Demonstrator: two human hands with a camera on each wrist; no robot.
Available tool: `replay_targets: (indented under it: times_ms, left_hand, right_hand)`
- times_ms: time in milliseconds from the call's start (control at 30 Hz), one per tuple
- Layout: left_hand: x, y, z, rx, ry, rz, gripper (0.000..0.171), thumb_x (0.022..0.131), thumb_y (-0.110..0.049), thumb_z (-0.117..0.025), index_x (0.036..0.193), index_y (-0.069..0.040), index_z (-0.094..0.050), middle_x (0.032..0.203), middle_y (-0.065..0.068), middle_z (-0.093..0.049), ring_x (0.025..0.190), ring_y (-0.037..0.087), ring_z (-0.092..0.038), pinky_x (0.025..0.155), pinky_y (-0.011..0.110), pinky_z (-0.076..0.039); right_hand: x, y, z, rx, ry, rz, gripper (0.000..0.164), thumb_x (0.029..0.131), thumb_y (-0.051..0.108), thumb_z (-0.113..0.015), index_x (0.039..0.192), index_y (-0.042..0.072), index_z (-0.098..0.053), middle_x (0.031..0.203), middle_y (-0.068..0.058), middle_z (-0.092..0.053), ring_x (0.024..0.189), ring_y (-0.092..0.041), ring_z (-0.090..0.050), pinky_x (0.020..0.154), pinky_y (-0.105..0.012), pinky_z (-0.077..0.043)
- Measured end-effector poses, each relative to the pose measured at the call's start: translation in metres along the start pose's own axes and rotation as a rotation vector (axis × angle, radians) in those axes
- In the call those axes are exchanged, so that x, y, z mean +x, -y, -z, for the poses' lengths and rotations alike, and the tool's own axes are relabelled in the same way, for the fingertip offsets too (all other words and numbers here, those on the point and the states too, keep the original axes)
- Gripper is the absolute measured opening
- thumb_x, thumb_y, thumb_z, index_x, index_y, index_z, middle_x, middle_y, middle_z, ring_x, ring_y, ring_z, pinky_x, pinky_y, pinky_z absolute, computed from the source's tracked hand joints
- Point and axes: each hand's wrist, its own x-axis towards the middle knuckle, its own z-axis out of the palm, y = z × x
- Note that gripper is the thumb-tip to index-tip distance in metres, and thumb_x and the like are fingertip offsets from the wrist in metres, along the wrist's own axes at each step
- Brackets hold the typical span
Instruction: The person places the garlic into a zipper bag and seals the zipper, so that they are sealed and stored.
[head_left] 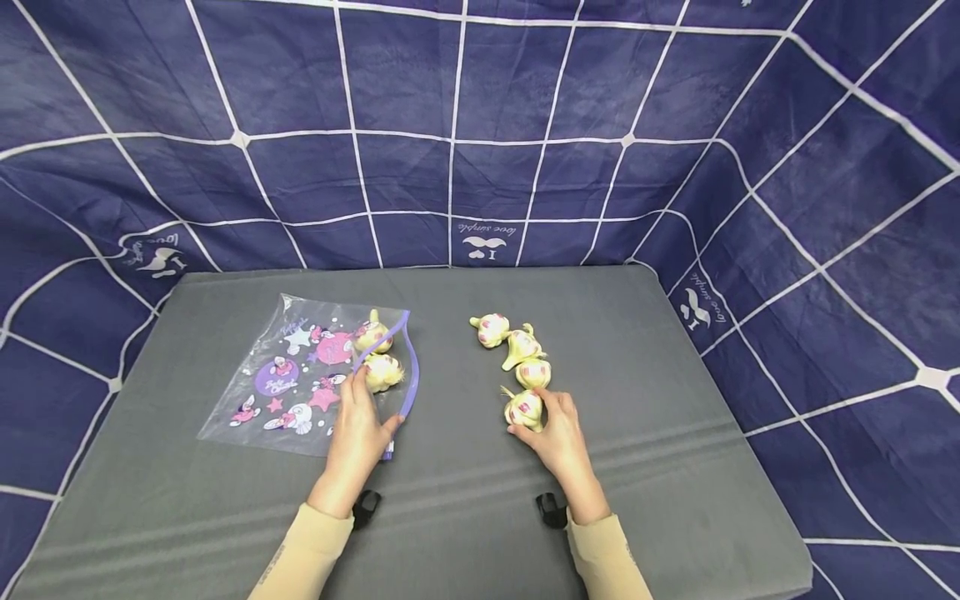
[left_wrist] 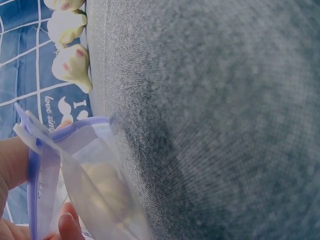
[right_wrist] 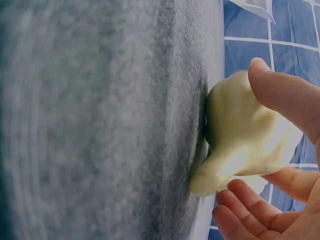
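A clear zip bag (head_left: 258,417) with purple edging and pink cartoon prints lies flat on the left, its mouth facing right. Two garlic bulbs, one farther (head_left: 372,335) and one nearer (head_left: 383,373), sit inside by the mouth. My left hand (head_left: 356,437) holds the bag's mouth apart, thumb at the near edge; the left wrist view shows the purple rim (left_wrist: 34,185) between thumb and fingers. My right hand (head_left: 562,442) pinches a garlic bulb (head_left: 525,409) between thumb and fingers. In the right wrist view this bulb (right_wrist: 250,130) is close against the table, stem pointing down.
Beyond the right hand, three more garlic bulbs lie in a row: a far one (head_left: 492,330), a middle one (head_left: 522,347) and a near one (head_left: 533,373). The grey table (head_left: 465,517) is bounded by a blue checked cloth (head_left: 495,179) behind and at the sides.
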Motion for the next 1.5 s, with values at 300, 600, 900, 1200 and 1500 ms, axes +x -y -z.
replay_targets:
  times_ms: [300, 600, 900, 1200, 1500]
  left_hand:
    - [-0.005, 0.002, 0.000, 0.015, -0.023, -0.020, 0.097, 0.060, 0.000, -0.090, 0.139, 0.013, -0.034, 0.131, 0.035, -0.039, 0.117, 0.054, -0.049, 0.099, 0.060, -0.044]
    - [-0.008, 0.001, 0.003, 0.001, 0.020, 0.021, 0.097, 0.065, 0.001, -0.087, 0.142, 0.012, -0.030, 0.136, 0.033, -0.036, 0.119, 0.053, -0.049, 0.096, 0.060, -0.045]
    - [-0.005, -0.001, 0.002, -0.002, 0.030, 0.044, 0.098, 0.065, 0.000, -0.087, 0.143, 0.012, -0.030, 0.136, 0.034, -0.037, 0.118, 0.054, -0.049, 0.098, 0.060, -0.044]
    - [-0.003, -0.004, 0.002, 0.002, 0.046, 0.057, 0.097, 0.068, -0.002, -0.086, 0.144, 0.010, -0.028, 0.138, 0.034, -0.034, 0.119, 0.054, -0.049, 0.097, 0.060, -0.045]
    - [0.000, -0.008, -0.001, -0.005, 0.010, 0.036, 0.098, 0.066, -0.002, -0.088, 0.143, 0.012, -0.030, 0.134, 0.033, -0.038, 0.106, 0.052, -0.055, 0.092, 0.060, -0.047]
  right_hand:
    - [-0.006, 0.007, -0.007, -0.027, 0.010, 0.061, 0.064, 0.069, 0.026, -0.088, 0.119, -0.001, -0.061, 0.110, -0.016, -0.055, 0.105, -0.036, -0.054, 0.090, -0.050, -0.047]
    - [-0.007, 0.022, -0.013, 0.011, 0.042, 0.118, 0.061, 0.071, 0.030, -0.085, 0.119, 0.000, -0.062, 0.113, -0.015, -0.060, 0.099, -0.032, -0.062, 0.086, -0.048, -0.051]
    - [0.007, 0.054, -0.016, 0.159, 0.088, 0.154, 0.056, 0.073, 0.029, -0.083, 0.120, 0.004, -0.063, 0.108, -0.007, -0.063, 0.093, -0.020, -0.061, 0.084, -0.035, -0.051]
    - [0.023, 0.085, -0.024, 0.234, 0.140, 0.186, 0.060, 0.074, 0.032, -0.082, 0.124, 0.005, -0.062, 0.104, -0.005, -0.063, 0.093, -0.024, -0.063, 0.083, -0.036, -0.051]
    - [0.039, 0.101, -0.041, 0.326, 0.231, 0.199, 0.062, 0.077, 0.032, -0.081, 0.128, 0.003, -0.060, 0.109, -0.009, -0.063, 0.096, -0.023, -0.066, 0.086, -0.040, -0.054]
